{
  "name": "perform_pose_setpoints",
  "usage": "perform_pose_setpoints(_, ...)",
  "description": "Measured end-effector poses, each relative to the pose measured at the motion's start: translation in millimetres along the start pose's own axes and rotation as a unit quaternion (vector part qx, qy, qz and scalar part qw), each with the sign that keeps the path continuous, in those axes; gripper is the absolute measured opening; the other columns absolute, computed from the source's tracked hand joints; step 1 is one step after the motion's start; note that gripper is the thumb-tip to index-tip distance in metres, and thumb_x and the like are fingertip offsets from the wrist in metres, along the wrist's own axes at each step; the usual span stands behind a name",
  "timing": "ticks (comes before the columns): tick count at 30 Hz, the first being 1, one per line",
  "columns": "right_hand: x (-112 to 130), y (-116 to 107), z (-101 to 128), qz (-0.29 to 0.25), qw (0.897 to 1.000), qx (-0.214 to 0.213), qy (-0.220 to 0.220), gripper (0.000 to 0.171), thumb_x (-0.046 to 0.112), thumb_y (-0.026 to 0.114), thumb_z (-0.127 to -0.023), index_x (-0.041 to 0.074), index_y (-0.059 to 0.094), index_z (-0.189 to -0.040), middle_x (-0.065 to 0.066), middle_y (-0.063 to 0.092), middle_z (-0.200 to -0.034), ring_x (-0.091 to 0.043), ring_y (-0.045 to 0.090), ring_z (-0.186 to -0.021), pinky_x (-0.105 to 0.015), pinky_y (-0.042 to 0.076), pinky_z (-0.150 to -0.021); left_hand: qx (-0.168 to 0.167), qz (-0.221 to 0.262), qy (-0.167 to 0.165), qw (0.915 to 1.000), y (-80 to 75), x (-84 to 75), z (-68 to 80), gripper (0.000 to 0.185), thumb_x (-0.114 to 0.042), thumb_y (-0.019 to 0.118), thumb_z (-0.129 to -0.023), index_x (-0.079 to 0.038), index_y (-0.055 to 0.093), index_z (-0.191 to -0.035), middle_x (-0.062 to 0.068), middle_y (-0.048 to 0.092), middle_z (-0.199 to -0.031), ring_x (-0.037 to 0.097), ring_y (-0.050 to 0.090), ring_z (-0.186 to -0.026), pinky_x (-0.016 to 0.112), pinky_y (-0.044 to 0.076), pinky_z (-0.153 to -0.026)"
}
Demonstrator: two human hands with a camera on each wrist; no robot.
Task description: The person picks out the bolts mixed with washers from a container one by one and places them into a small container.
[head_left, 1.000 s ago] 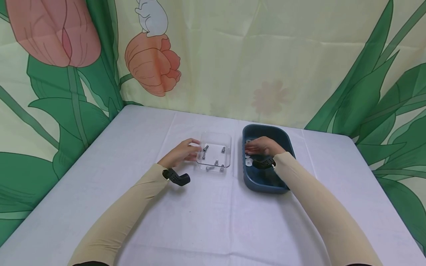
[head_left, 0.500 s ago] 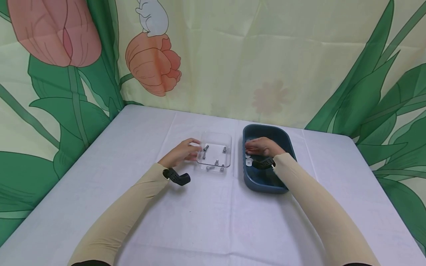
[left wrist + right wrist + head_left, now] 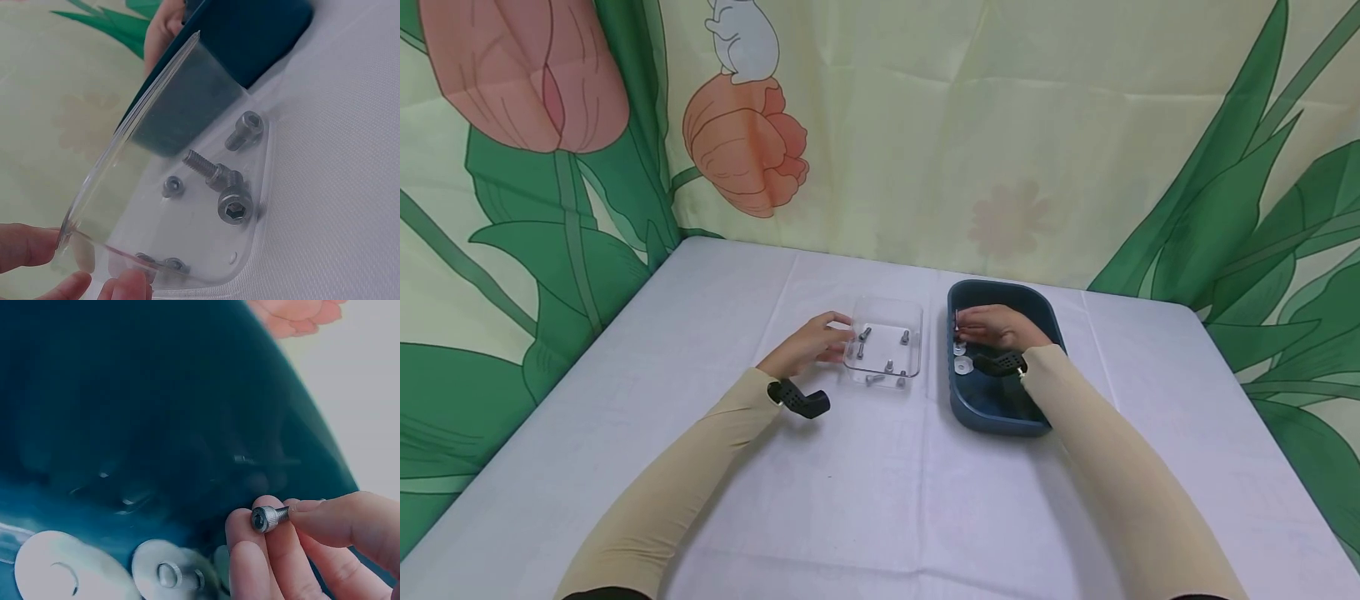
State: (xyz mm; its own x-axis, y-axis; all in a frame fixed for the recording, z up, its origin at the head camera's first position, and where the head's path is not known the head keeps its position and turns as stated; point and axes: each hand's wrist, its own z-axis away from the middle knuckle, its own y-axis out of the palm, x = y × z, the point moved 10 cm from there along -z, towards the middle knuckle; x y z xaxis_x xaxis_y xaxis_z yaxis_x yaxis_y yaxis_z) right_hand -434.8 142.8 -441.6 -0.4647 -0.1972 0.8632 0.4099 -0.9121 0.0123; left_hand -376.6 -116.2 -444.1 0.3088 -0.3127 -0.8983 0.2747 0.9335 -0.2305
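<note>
Two sleeved forearms reach up from the near edge of the desk [image 3: 880, 500], which is covered with a pale cloth. At about 11 o'clock from the middle of the desk, the left hand [image 3: 808, 343] rests against the left wall of a clear plastic tray [image 3: 886, 310], its fingers [image 3: 28, 245] pinching the tray's thin rim, thumb on one side and fingertips on the other. Several socket-head bolts [image 3: 235, 206] lie loose on the tray's floor; one lies on its side with its thread showing, others stand on their heads. Just to the right, at roughly 1 o'clock, sits a dark blue tub [image 3: 1037, 304], near the tray but not clearly touching it. The right hand [image 3: 1000, 327] is inside the tub toward its far left corner, lifted above the floor, and its fingers [image 3: 325, 519] pinch a single small bolt [image 3: 269, 519] between thumb and forefinger, the hex socket facing the wrist camera. Below it, flat white washers [image 3: 172, 572] lie on the tub's floor at its left side. Beyond the desk hangs a cloth backdrop [image 3: 925, 125] printed with tulips and green leaves.
</note>
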Motion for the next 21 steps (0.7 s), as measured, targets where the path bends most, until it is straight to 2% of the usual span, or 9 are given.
perform_pose_setpoints(2, 2.5, -1.2, 1.2, -0.016, 1.000, 0.001, -0.007, 0.018, 0.007, 0.050, -0.096, 0.012, 0.064, -0.087, 0.003, 0.069, -0.078, -0.009, 0.066, -0.076, -0.020, 0.056, -0.073, 0.000, 0.000, 0.000, 1.0000, 0.2, -0.7, 0.5, 0.041, -0.019, 0.051, -0.096, -0.008, 0.041, -0.134, 0.018, 0.052, -0.126, 0.026, 0.058, -0.110, 0.024, 0.053, -0.082)
perform_pose_setpoints(5, 9.6, -2.1, 6.5, -0.021, 0.999, 0.003, -0.030, 0.024, 0.006, 0.050, -0.096, 0.016, 0.066, -0.081, 0.004, 0.069, -0.079, -0.007, 0.066, -0.076, -0.019, 0.056, -0.072, -0.001, -0.001, -0.002, 1.0000, 0.7, -1.2, 1.7, 0.041, -0.019, 0.051, -0.097, -0.008, 0.041, -0.134, 0.017, 0.051, -0.127, 0.026, 0.057, -0.111, 0.025, 0.053, -0.083)
perform_pose_setpoints(9, 21.4, -3.5, 17.0, -0.020, 0.998, -0.003, -0.065, 0.023, 0.005, 0.050, -0.096, 0.016, 0.066, -0.083, 0.006, 0.070, -0.081, -0.006, 0.067, -0.079, -0.018, 0.055, -0.073, -0.003, -0.001, -0.003, 1.0000, 0.5, -1.0, 3.1, 0.041, -0.019, 0.051, -0.097, -0.008, 0.041, -0.134, 0.018, 0.051, -0.127, 0.027, 0.057, -0.113, 0.026, 0.053, -0.085)
perform_pose_setpoints(15, 33.6, -10.6, 26.5, -0.068, 0.993, -0.001, -0.100, 0.028, -0.001, 0.049, -0.094, 0.015, 0.069, -0.082, 0.003, 0.072, -0.081, -0.007, 0.068, -0.078, -0.018, 0.056, -0.072, -0.003, -0.002, 0.000, 1.0000, 0.7, -1.0, 3.2, 0.041, -0.019, 0.051, -0.097, -0.008, 0.040, -0.135, 0.018, 0.051, -0.126, 0.026, 0.058, -0.110, 0.025, 0.054, -0.083)
perform_pose_setpoints(17, 37.2, -15.5, 29.8, -0.061, 0.991, -0.009, -0.116, 0.027, 0.000, 0.050, -0.094, 0.015, 0.069, -0.083, 0.004, 0.072, -0.080, -0.007, 0.069, -0.077, -0.018, 0.056, -0.072, -0.002, -0.001, 0.002, 1.0000, 0.9, -1.0, 3.3, 0.041, -0.019, 0.051, -0.097, -0.007, 0.040, -0.135, 0.018, 0.051, -0.126, 0.026, 0.057, -0.110, 0.025, 0.054, -0.082)
perform_pose_setpoints(21, 44.9, -25.3, 40.1, -0.006, 0.986, -0.044, -0.158, 0.015, 0.005, 0.054, -0.093, 0.011, 0.067, -0.095, 0.008, 0.071, -0.082, -0.005, 0.068, -0.079, -0.018, 0.055, -0.075, 0.000, -0.001, 0.005, 1.0000, 1.0, -1.9, 4.8, 0.042, -0.019, 0.051, -0.097, -0.007, 0.040, -0.135, 0.018, 0.051, -0.127, 0.026, 0.057, -0.111, 0.025, 0.053, -0.083)
